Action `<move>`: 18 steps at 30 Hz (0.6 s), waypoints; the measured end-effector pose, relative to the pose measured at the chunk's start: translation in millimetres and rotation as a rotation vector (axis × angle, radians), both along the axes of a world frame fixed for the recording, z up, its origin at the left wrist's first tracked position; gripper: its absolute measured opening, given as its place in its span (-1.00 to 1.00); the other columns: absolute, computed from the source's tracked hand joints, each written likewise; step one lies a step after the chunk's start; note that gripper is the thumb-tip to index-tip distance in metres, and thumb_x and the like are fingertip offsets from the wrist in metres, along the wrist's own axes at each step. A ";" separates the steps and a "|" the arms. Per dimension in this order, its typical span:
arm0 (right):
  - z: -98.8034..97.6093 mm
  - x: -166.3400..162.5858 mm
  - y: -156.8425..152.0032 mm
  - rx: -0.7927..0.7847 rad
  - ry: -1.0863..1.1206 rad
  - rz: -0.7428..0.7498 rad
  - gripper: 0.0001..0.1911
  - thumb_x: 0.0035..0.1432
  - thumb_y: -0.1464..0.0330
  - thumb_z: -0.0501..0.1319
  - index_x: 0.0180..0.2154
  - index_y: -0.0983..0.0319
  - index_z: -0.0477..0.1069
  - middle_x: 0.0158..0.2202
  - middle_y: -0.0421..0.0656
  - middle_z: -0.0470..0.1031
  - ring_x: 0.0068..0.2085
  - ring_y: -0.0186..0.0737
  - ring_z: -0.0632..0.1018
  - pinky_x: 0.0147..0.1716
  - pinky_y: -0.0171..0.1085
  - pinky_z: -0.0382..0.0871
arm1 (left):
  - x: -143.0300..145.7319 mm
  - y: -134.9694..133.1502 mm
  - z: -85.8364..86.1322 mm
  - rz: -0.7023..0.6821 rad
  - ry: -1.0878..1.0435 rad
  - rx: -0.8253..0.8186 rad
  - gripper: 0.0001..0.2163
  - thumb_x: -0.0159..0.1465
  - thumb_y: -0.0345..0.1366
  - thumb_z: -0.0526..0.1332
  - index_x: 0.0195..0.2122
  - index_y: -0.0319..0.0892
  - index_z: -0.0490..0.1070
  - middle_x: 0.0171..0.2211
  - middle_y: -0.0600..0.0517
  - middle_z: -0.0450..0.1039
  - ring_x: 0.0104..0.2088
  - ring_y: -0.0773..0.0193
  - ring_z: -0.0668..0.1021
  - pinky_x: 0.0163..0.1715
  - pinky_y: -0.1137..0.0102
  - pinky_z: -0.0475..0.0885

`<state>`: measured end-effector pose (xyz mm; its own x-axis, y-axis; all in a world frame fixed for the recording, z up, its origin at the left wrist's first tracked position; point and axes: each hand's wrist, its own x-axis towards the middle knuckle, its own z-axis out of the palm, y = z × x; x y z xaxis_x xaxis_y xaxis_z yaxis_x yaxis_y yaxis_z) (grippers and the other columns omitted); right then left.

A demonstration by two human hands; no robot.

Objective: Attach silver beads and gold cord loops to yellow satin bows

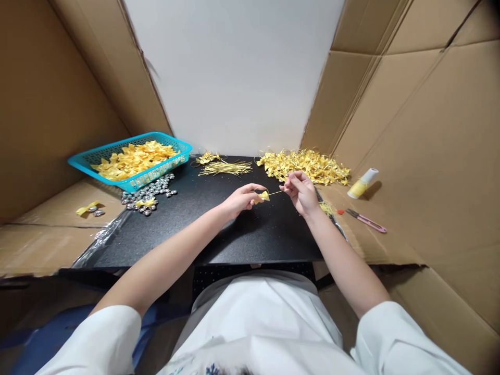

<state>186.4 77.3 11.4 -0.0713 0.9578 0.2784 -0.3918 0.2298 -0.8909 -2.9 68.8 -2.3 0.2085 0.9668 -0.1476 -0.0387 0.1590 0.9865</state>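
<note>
Left hand (242, 199) pinches a yellow bow (265, 196), held just between the two hands. Right hand (300, 191) nips the gold wire (275, 192) running from it. The knot is too small to read. Beyond the right hand, a heap (304, 165) looks finished. Beyond the left, the basket (78, 162) sits full, so plenty seems left.

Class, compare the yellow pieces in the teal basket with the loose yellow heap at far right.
Basket pieces sit inside the teal basket; the loose heap lies straight on the black table. Basket pieces look flat and plain; the loose heap looks tangled, with thin strands. Both are yellow.
</note>
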 end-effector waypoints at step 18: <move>-16.8 -10.1 -6.0 0.363 -0.499 -0.090 -0.63 0.25 0.12 0.02 -0.51 0.19 0.14 -0.54 -0.27 0.16 -0.47 -0.34 0.24 -0.36 -0.27 0.24 | 5.4 -7.5 1.1 0.088 -0.022 0.249 -0.81 -0.06 -0.32 0.34 -0.44 -0.21 0.38 -0.48 0.07 0.52 -0.41 0.34 0.53 -0.34 0.45 0.34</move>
<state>176.3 71.3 -5.4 -0.2004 0.8167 0.5412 0.0866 0.5650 -0.8205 2.5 61.3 -1.2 0.1228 0.9873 0.1009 -0.0639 -0.0936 0.9936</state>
